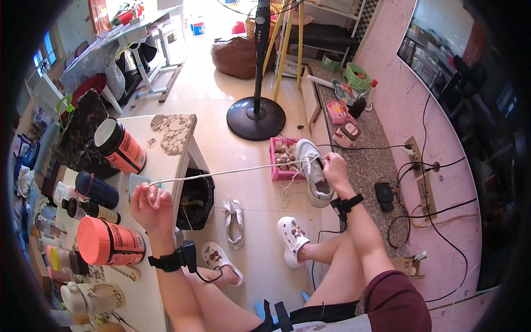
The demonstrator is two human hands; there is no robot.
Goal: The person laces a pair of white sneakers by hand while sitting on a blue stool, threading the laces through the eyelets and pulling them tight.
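Observation:
A long white shoelace (224, 171) stretches nearly taut across my front, from a pale sneaker (318, 193) to my left hand (152, 205). The fingers of that hand are curled around the lace, beside the edge of the table. My right hand (337, 172) grips the sneaker at its side near the eyelets, the toe pointing away from me. Whether its fingertips also pinch the lace I cannot tell. A loose loop of lace hangs from the sneaker's left side. The second sneaker (235, 226) rests on the floor between my feet.
On the left table (166, 166) stand tubs (110, 242), a dark bottle (97, 190) and a mug (93, 296). Below it is a lined bin (195, 207). A pink basket of bulbs (286, 155) sits behind the sneaker. A fan base (256, 118) stands ahead. Cables cross the right counter (369, 174).

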